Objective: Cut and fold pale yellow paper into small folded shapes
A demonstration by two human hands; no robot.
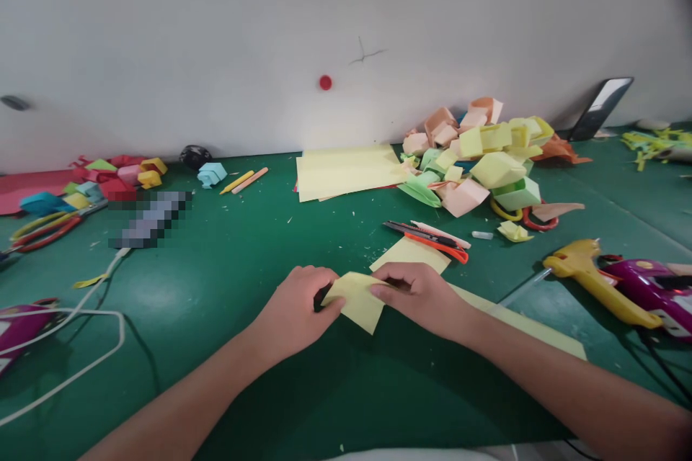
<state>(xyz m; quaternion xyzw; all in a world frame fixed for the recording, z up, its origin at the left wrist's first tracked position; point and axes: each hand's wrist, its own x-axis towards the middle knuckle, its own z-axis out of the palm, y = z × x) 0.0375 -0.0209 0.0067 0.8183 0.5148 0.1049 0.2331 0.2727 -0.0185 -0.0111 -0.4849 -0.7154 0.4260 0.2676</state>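
A small piece of pale yellow paper (363, 308) is held up in front of me, pinched at both sides. My left hand (297, 310) grips its left edge between thumb and fingers. On the opposite edge, my right hand (419, 295) is closed in the same way. The paper looks bent or folded along its top. Just beyond my right hand lies another yellow sheet (414, 256), with a box cutter (419, 232) and an orange-handled tool (440, 248) over it. A long yellow strip (533, 328) runs partly under my right forearm.
Folded paper pieces (481, 158) pile up at the back right, beside stacked yellow sheets (349, 171). A yellow glue gun (600, 281) lies right. Scissors (54, 227), a phone (154, 220) and its white cable (122, 335) occupy the left. A pale wall (243, 43) bounds the green table (254, 223).
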